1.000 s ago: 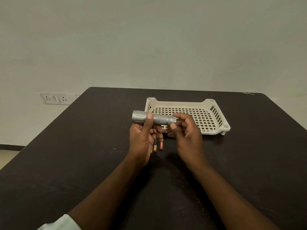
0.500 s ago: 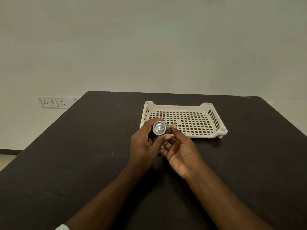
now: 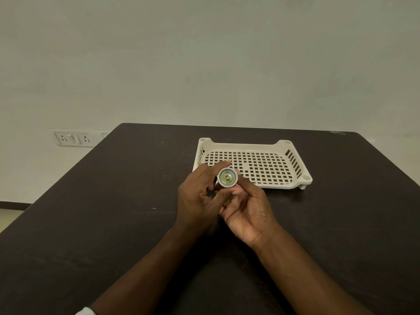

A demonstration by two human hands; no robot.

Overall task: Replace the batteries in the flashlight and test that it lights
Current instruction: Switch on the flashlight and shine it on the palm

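A silver flashlight points its round lens straight at the camera; the reflector shows a pale greenish glint, with no clear beam. My left hand wraps its head from the left, thumb under the rim. My right hand cups the body from below and right, fingers curled against it. The flashlight's barrel and tail are hidden behind both hands. The loose batteries seen earlier on the table are now covered by the hands.
A cream perforated plastic tray sits just behind the hands on the dark table. A wall socket plate is mounted at the left, beyond the table edge. A plain wall rises behind.
The flashlight turned from lying sideways between the hands to facing its lens at the camera. My right hand slid from the tail end to beneath the body. The batteries went out of sight.
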